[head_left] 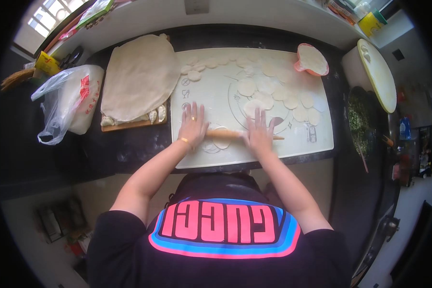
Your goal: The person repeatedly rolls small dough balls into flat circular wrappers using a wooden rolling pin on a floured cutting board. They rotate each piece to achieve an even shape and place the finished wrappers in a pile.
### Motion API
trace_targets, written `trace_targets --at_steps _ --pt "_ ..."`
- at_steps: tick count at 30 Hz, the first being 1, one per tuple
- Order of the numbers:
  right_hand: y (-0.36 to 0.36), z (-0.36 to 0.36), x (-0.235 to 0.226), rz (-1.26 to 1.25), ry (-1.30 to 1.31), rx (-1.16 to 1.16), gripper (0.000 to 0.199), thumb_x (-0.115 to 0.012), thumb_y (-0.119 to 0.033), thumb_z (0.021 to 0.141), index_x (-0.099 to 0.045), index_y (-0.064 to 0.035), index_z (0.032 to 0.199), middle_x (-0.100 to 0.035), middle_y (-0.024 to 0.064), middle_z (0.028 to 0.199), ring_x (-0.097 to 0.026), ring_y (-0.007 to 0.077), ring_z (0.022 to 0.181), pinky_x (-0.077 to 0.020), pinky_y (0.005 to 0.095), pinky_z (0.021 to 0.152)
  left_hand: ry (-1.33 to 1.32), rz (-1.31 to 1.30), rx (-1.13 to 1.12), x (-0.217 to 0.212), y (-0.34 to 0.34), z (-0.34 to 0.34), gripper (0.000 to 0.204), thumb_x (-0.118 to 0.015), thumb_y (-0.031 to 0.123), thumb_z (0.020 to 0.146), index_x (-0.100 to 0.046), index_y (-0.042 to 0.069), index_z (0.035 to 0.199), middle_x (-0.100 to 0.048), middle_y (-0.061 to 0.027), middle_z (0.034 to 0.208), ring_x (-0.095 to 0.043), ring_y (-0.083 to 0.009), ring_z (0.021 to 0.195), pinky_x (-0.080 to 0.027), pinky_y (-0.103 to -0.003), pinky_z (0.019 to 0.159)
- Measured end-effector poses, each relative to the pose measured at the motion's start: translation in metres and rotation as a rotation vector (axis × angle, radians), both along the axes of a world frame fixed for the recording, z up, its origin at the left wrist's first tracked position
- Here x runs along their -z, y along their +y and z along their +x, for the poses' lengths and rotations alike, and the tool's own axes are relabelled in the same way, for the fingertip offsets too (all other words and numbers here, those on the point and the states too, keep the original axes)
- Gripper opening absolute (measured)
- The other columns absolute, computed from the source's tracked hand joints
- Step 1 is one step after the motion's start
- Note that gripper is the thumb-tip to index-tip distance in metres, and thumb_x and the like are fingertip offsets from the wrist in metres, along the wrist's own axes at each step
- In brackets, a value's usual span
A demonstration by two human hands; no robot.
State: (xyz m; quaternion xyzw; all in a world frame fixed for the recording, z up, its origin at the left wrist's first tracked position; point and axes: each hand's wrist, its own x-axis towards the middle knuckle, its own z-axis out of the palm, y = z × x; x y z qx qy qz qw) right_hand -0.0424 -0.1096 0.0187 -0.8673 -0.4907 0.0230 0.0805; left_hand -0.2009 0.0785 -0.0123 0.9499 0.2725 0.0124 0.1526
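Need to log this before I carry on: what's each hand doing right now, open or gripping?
Left hand: open, fingers extended, resting at the rolling pin's left end.
Right hand: open, fingers extended, on the rolling pin toward its right end.

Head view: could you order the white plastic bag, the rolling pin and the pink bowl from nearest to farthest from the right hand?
1. Rolling pin: touching, under the right hand.
2. Pink bowl: beyond the hand, to its right.
3. White plastic bag: farthest, away at the far left.
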Motion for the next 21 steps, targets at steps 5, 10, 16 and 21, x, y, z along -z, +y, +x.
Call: trace_targets --at_steps 5,10,16,21 --pt "-0.051 -0.041 0.014 0.069 -0.050 -0.074 0.034 -0.066 -0.021 0.076 -0.052 -0.0134 0.107 -0.027 0.0138 0.146 -0.026 0.0289 0.135 -0.0103 0.0589 0.106 -0.021 -0.094 0.154 0.001 -0.016 -0.035 0.069 -0.049 0.032 0.088 -0.018 0.001 0.142 -0.012 -0.0279 0.146 -0.013 -0.0444 0.135 -0.015 -0.049 0.110" --pt "-0.060 -0.048 0.006 0.131 -0.029 -0.080 0.028 -0.065 -0.016 0.076 -0.052 -0.0141 0.100 -0.030 0.0095 0.145 -0.028 0.0257 0.135 -0.0101 0.0586 0.106 -0.132 -0.328 0.228 -0.029 -0.014 0.019 0.052 -0.063 0.017 0.077 -0.044 0.004 0.123 -0.045 -0.0212 0.125 -0.043 -0.0375 0.115 -0.038 -0.042 0.094" --pt "-0.085 -0.049 0.001 0.064 0.117 0.017 0.031 -0.068 -0.014 0.073 -0.052 -0.0131 0.099 -0.031 0.0073 0.145 -0.027 0.0268 0.135 -0.0091 0.0588 0.107 0.189 -0.446 -0.007 -0.036 -0.039 0.018 0.033 -0.061 0.020 0.078 -0.050 0.005 0.105 -0.058 -0.0169 0.100 -0.054 -0.0350 0.095 -0.045 -0.043 0.079" --pt "-0.084 -0.052 0.009 0.028 0.161 0.019 0.034 -0.066 -0.017 0.076 -0.053 -0.0118 0.107 -0.029 0.0071 0.146 -0.024 0.0274 0.136 -0.0085 0.0588 0.107 -0.030 -0.203 -0.024 -0.044 -0.048 -0.029 0.044 -0.055 0.026 0.084 -0.045 0.004 0.120 -0.046 -0.0217 0.126 -0.041 -0.0378 0.118 -0.037 -0.047 0.092"
